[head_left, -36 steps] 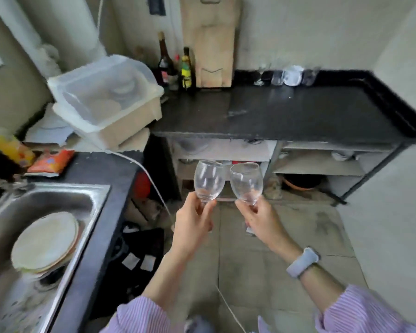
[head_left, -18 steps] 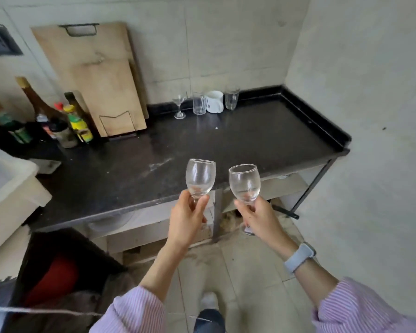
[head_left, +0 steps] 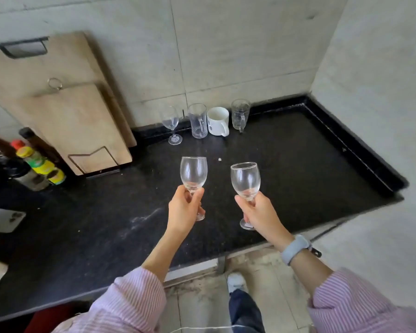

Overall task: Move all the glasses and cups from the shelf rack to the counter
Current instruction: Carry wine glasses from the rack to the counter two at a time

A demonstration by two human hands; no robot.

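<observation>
My left hand grips the stem of a clear wine glass, held upright above the black counter. My right hand grips the stem of a second wine glass, tilted slightly right, also above the counter. Against the back wall stand a small wine glass, a clear glass mug, a white mug and another clear glass mug. The shelf rack is out of view.
Two wooden cutting boards lean on the wall at the left. Bottles cluster at the far left, with a phone lying nearby. A raised black rim edges the counter's right side.
The view has swung from the sink area to the counter and closed in on it. Both hands with their wine glasses are now over the counter top instead of in front of it.
</observation>
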